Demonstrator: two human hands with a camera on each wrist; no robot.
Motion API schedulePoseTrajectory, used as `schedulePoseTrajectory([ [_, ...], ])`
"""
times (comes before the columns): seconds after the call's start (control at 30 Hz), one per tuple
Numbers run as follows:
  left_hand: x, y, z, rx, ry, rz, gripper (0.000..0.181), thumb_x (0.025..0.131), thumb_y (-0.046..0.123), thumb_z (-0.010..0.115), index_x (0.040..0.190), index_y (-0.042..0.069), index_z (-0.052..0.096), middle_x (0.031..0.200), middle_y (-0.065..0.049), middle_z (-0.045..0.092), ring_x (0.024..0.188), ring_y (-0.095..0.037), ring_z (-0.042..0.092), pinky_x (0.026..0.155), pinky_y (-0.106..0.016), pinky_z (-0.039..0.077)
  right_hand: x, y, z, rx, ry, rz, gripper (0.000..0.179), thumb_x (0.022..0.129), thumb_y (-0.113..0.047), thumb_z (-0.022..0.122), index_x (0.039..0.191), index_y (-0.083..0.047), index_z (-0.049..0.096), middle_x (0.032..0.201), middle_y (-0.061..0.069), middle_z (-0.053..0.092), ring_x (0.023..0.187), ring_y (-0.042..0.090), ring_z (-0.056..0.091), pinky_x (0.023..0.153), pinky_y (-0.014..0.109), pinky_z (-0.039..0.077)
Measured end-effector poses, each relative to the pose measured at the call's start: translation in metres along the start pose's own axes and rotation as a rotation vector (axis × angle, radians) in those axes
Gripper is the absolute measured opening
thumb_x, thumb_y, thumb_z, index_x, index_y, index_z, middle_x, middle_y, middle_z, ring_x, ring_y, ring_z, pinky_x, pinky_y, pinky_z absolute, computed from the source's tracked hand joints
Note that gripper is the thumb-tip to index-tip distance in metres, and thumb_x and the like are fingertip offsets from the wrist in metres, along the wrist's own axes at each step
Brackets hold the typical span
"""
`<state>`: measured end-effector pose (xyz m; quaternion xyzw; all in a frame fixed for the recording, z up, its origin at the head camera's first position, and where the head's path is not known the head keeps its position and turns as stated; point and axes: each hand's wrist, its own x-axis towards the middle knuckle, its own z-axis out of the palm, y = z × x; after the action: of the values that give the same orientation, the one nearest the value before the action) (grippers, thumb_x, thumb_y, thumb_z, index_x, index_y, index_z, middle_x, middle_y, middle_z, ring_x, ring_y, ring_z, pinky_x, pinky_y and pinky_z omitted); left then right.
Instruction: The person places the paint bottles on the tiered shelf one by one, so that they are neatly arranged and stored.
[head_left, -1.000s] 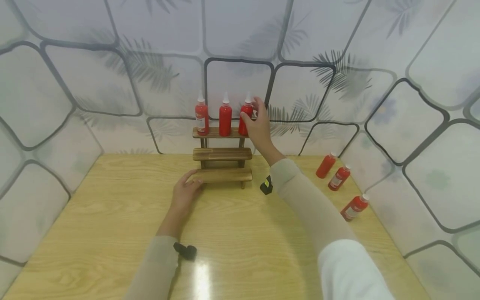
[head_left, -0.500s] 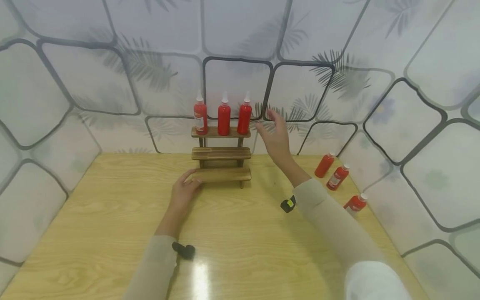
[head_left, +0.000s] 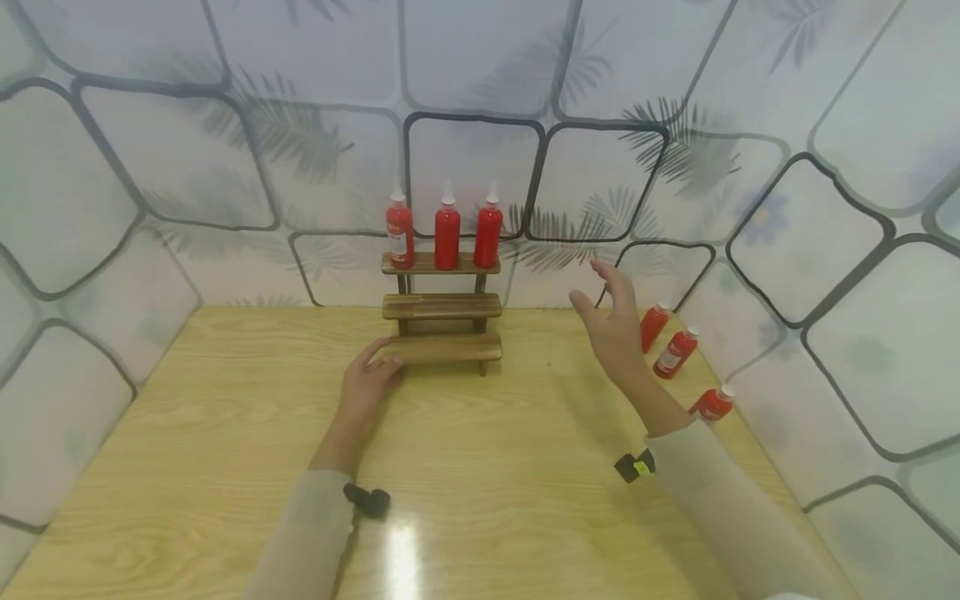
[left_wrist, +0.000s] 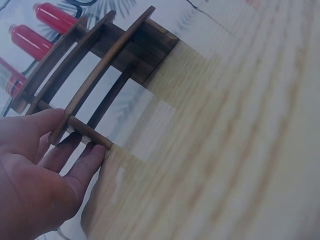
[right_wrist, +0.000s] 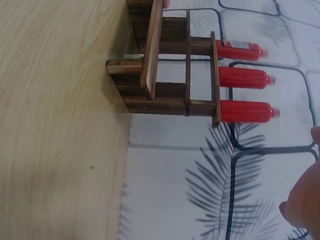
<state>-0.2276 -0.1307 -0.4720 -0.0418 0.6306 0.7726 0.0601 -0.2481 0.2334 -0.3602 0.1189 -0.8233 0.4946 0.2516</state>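
A three-tier wooden display stand stands at the back of the table. Three red squeeze bottles with white pointed tips line its top tier: the left bottle, the middle bottle and the right bottle. At the left end of the lowest tier, my left hand holds the stand between thumb and fingers. My right hand is raised to the right of the stand, empty, fingers spread and apart from everything. Only part of the right hand shows in the right wrist view.
Three more red bottles stand along the table's right side: a rear bottle partly behind my right hand, a middle bottle, and a front bottle partly covered by my forearm. A patterned wall rises behind the table.
My right hand has let go of the right bottle on the top tier, then moved right and down toward the bottles at the side. My left hand has stayed on the stand.
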Motion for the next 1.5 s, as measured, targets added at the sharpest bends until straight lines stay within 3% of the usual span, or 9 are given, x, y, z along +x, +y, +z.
schedulePoseTrajectory([
  [0.2,0.001,-0.001,0.000,-0.010,0.009,0.002,0.059,0.101,0.010,0.060,0.155,0.012,0.037,0.145,-0.026,0.051,0.137,-0.037,0.050,0.116,-0.039,0.046,-0.028,0.003,-0.036,-0.063,0.038,0.103,0.059,0.097,-0.029,0.069,0.149,-0.016,0.046,0.153,0.003,0.044,0.144,0.022,0.035,0.124,0.047,0.029],
  [0.3,0.001,0.000,-0.001,-0.013,0.011,0.001,0.059,0.101,0.010,0.060,0.155,0.012,0.037,0.145,-0.026,0.050,0.138,-0.036,0.049,0.116,-0.039,0.046,-0.042,0.006,-0.055,-0.100,0.071,0.167,0.059,0.096,-0.032,0.070,0.150,-0.022,0.046,0.153,0.001,0.044,0.142,0.018,0.037,0.116,0.043,0.035],
  [0.43,0.002,-0.002,-0.001,-0.001,0.010,0.010,0.058,0.101,0.011,0.060,0.155,0.013,0.037,0.144,-0.026,0.051,0.137,-0.037,0.050,0.116,-0.039,0.046,-0.061,0.007,-0.081,-0.154,0.118,0.236,0.059,0.096,-0.036,0.069,0.149,-0.024,0.047,0.154,0.001,0.042,0.142,0.020,0.034,0.116,0.046,0.033],
  [0.57,0.007,-0.010,-0.002,-0.005,0.016,0.016,0.058,0.101,0.013,0.062,0.154,0.015,0.039,0.141,-0.027,0.053,0.134,-0.036,0.053,0.113,-0.036,0.049,-0.075,0.013,-0.110,-0.214,0.181,0.285,0.058,0.095,-0.034,0.070,0.148,-0.021,0.049,0.155,0.003,0.040,0.146,0.022,0.029,0.124,0.049,0.022],
  [0.7,0.011,-0.018,-0.004,0.013,0.034,0.031,0.059,0.100,0.015,0.063,0.154,0.017,0.039,0.142,-0.024,0.054,0.134,-0.035,0.054,0.110,-0.033,0.051,-0.086,0.026,-0.136,-0.207,0.228,0.396,0.060,0.096,-0.035,0.067,0.151,-0.028,0.044,0.162,0.001,0.028,0.150,0.022,0.020,0.127,0.053,0.015],
  [0.8,0.013,-0.022,-0.005,0.016,0.030,0.048,0.059,0.101,0.016,0.062,0.155,0.016,0.038,0.143,-0.024,0.054,0.134,-0.035,0.053,0.110,-0.032,0.051,-0.092,0.040,-0.148,-0.183,0.277,0.441,0.059,0.097,-0.032,0.066,0.151,-0.028,0.042,0.163,0.000,0.025,0.150,0.019,0.020,0.129,0.045,0.016],
  [0.97,0.015,-0.023,-0.005,0.024,0.020,0.052,0.060,0.101,0.017,0.061,0.155,0.015,0.036,0.145,-0.024,0.051,0.136,-0.035,0.052,0.111,-0.033,0.050,-0.102,0.063,-0.155,-0.102,0.380,0.482,0.057,0.096,-0.023,0.068,0.149,-0.019,0.046,0.152,-0.004,0.037,0.144,0.012,0.032,0.124,0.021,0.029],
  [1.23,0.015,-0.021,-0.006,0.000,0.024,0.015,0.060,0.102,0.014,0.060,0.157,0.016,0.034,0.147,-0.025,0.049,0.138,-0.035,0.049,0.114,-0.035,0.048,-0.115,0.086,-0.145,0.088,0.456,0.646,0.057,0.095,-0.018,0.070,0.146,-0.016,0.045,0.142,-0.003,0.049,0.138,0.014,0.041,0.112,0.013,0.042],
  [1.5,0.016,-0.022,-0.005,0.001,0.017,0.015,0.061,0.101,0.016,0.062,0.156,0.016,0.036,0.148,-0.025,0.047,0.138,-0.036,0.049,0.115,-0.037,0.047,-0.124,0.097,-0.132,0.203,0.524,0.677,0.038,0.092,-0.012,0.074,0.122,-0.025,0.055,0.113,-0.015,0.056,0.117,0.005,0.050,0.105,0.011,0.041],
])
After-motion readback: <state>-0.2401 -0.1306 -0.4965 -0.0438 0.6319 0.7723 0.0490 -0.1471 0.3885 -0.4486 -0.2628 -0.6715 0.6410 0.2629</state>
